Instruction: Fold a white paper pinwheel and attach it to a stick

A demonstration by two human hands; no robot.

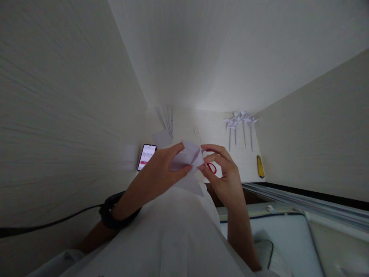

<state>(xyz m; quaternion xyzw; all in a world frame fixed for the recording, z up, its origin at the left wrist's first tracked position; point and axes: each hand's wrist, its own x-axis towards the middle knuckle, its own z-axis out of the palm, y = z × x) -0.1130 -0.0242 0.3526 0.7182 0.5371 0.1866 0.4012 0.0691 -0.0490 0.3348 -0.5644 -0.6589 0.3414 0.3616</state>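
Between my two hands is a sheet of white paper (184, 157) with cut, bent flaps. My left hand (170, 161) pinches it from the left, thumb below and index finger above. On the right, the fingertips of my right hand (220, 163) close on a folded corner of the same paper. Red-handled scissors (212, 168) lie on the white table (184, 119), partly covered by my right hand. Under and beside my left hand, another piece of white paper (162, 137) rests on the table.
A lit phone (146, 157) lies left of my left hand. Several thin sticks (168, 121) lie at the back left. Paper pinwheels on sticks (241, 120) lie at the back right, with a yellow cutter (260, 167) nearer the right edge. Walls enclose the table.
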